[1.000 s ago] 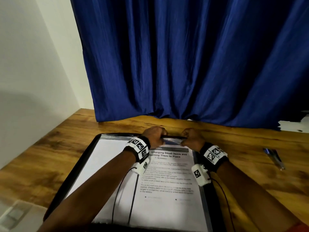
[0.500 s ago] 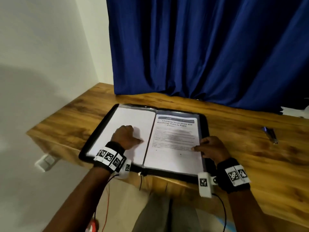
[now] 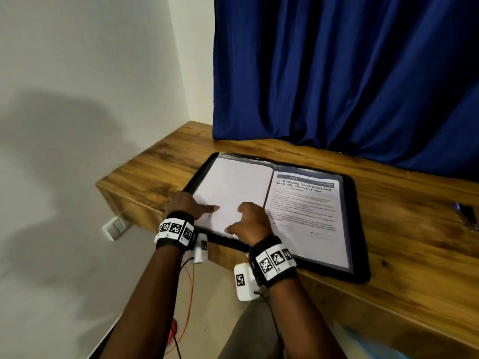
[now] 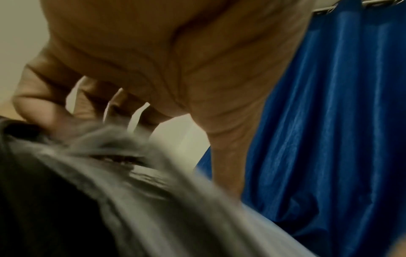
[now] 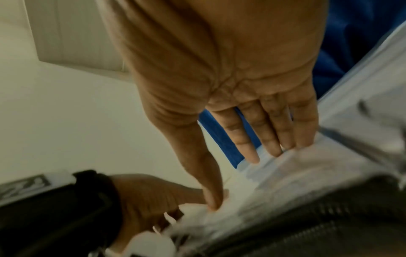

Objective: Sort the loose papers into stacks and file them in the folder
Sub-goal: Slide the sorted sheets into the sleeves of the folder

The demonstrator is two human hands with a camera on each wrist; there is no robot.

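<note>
A black folder [image 3: 356,229] is laid open on the wooden tabletop [image 3: 414,229], close to its front edge and in front of a blue curtain [image 3: 337,73]. In the folder's right half a printed sheet [image 3: 303,216] with a bold heading is seen inside a clear sleeve; in the left half a blank white sheet [image 3: 233,185] is seen.

The left hand [image 3: 182,204] is set on the folder's near left corner, at the edge of the blank sheet. Its fingers are curled under in the left wrist view, with the forefinger stretched out flat across the sheet in the head view. Whether anything is pinched in this grip cannot be told, since the page edges below it are blurred.

The right hand [image 3: 250,220] is placed on the lower part of the blank sheet, just left of the folder's spine. Its grip is released: the fingers [image 5: 270,132] are held straight and spread, their tips touching the clear plastic, and the thumb is pressed down on the page edges near the left hand.

A pen [image 3: 466,216] is lying on the tabletop well to the right of the folder.
</note>
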